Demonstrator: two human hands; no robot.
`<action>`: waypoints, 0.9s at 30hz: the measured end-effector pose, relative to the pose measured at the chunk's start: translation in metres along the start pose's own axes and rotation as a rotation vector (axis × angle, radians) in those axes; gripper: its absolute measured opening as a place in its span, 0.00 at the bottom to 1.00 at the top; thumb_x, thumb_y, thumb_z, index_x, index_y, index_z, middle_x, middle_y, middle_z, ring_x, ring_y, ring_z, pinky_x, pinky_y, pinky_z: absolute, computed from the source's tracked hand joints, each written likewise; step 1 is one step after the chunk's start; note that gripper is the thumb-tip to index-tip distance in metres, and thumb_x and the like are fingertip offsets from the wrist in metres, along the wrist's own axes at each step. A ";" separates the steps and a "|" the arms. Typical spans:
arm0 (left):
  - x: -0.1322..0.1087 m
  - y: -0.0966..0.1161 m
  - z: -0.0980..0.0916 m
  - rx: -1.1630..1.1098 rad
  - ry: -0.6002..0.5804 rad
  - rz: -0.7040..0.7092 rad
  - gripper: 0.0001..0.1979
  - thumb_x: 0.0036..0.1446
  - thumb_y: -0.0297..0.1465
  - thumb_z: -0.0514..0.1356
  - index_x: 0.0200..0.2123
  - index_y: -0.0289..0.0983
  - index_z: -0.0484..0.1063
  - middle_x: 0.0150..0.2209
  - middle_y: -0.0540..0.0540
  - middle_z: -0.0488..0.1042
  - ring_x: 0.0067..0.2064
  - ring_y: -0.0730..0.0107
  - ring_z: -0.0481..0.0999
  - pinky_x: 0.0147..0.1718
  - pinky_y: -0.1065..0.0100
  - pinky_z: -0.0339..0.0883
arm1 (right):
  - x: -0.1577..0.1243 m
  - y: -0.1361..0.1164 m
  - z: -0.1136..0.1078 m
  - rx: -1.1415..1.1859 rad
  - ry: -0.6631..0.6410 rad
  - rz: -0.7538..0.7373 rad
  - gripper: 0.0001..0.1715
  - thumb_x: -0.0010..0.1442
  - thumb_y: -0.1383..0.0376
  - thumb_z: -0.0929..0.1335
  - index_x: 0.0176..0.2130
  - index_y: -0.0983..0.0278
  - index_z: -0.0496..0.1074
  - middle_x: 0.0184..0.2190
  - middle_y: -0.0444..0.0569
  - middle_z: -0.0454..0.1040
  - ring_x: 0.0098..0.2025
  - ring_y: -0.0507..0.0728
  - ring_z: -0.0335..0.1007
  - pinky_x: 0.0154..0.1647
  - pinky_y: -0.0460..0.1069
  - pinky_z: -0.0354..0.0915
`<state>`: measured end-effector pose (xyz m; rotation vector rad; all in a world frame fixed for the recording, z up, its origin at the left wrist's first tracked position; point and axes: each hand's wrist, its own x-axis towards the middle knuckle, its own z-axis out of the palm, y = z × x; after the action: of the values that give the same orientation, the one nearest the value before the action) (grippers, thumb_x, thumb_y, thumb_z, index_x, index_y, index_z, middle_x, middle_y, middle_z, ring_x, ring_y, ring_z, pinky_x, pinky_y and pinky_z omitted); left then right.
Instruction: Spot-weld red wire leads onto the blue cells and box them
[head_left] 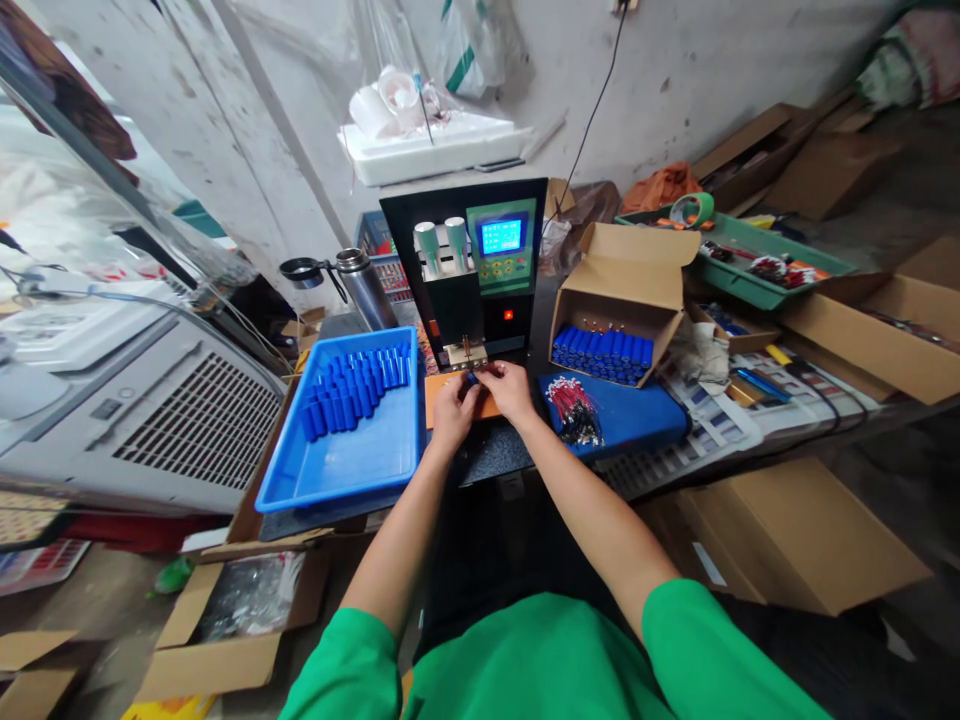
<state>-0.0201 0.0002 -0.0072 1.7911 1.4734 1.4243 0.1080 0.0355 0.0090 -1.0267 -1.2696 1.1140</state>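
My left hand (pixel 452 398) and my right hand (pixel 509 388) meet over an orange pad (pixel 433 404), pinching a small blue cylindrical cell (pixel 472 378) between their fingers. The cell sits right under the two metal prongs (pixel 470 348) of a black spot-welding machine (pixel 471 262) with a lit blue screen (pixel 501 237). A blue tray (pixel 352 468) with several blue cells (pixel 354 388) lies to the left. On the right, an open cardboard box (pixel 621 300) holds several more blue cells, and a bundle of red-tipped wires (pixel 574 409) rests on a blue mat (pixel 637 420).
A steel flask (pixel 367 287) stands behind the tray. A white air cooler (pixel 135 400) is at the left. A green tray (pixel 739 262) with tools and tape, cardboard boxes (pixel 862 320) and another box (pixel 795 535) lie at the right. An open carton (pixel 225 620) is on the floor.
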 end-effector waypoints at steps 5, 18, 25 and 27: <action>0.000 0.000 0.000 0.008 0.005 -0.005 0.12 0.62 0.32 0.59 0.47 0.37 0.76 0.39 0.44 0.79 0.41 0.63 0.76 0.44 0.63 0.69 | 0.001 0.001 0.000 -0.010 0.000 -0.006 0.11 0.53 0.58 0.72 0.31 0.64 0.79 0.31 0.50 0.82 0.35 0.60 0.78 0.36 0.49 0.69; 0.000 0.001 0.000 0.023 0.011 -0.009 0.12 0.62 0.32 0.59 0.48 0.37 0.76 0.41 0.43 0.80 0.43 0.62 0.77 0.46 0.62 0.69 | -0.001 0.001 0.000 -0.011 -0.009 -0.022 0.12 0.55 0.57 0.72 0.31 0.64 0.78 0.33 0.51 0.82 0.37 0.60 0.78 0.39 0.50 0.70; -0.001 0.001 -0.002 0.049 -0.002 -0.015 0.12 0.62 0.32 0.59 0.47 0.37 0.76 0.41 0.43 0.80 0.41 0.62 0.77 0.45 0.63 0.69 | -0.001 0.007 0.000 0.037 -0.035 -0.032 0.14 0.55 0.55 0.72 0.32 0.63 0.77 0.34 0.51 0.82 0.38 0.60 0.78 0.42 0.51 0.71; -0.001 0.002 -0.001 0.031 0.001 -0.017 0.11 0.63 0.32 0.59 0.47 0.37 0.76 0.41 0.43 0.80 0.42 0.62 0.77 0.45 0.63 0.69 | -0.002 0.008 -0.002 0.045 -0.045 -0.015 0.14 0.54 0.54 0.71 0.33 0.63 0.76 0.35 0.51 0.81 0.39 0.60 0.78 0.42 0.51 0.71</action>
<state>-0.0200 -0.0015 -0.0059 1.7920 1.5156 1.4010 0.1094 0.0352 0.0009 -0.9617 -1.2805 1.1555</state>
